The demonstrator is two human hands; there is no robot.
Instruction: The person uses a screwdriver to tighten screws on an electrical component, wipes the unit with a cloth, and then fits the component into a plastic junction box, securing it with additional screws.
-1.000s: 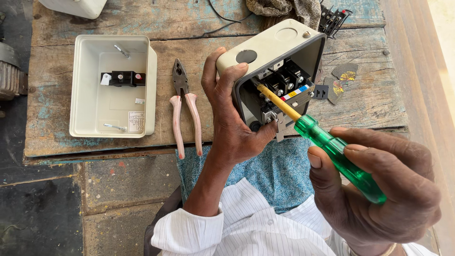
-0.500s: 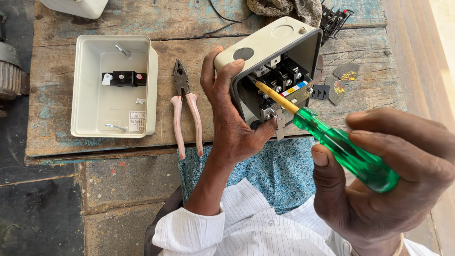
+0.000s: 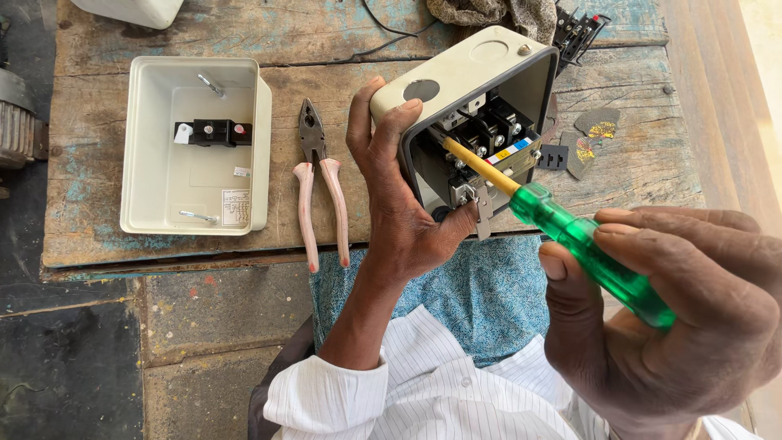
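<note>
Gripping switch box (image 3: 468,90) at its 8 o'clock: left hand (image 3: 403,204); right hand (image 3: 676,318) clasps green screwdriver (image 3: 570,232), tip inside box.

right hand (image 3: 676,318) rolled over screwdriver (image 3: 586,244), enclosure (image 3: 464,106) tilted slightly

Screwdriver (image 3: 570,232) tip lost among box (image 3: 481,73) terminals — right hand (image 3: 676,326) cut at frame edge.

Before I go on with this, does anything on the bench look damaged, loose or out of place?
Mostly the wooden bench itself: cracked, its blue paint worn away. Small loose parts lie scattered beside the tilted switch box held by the left hand.
</note>
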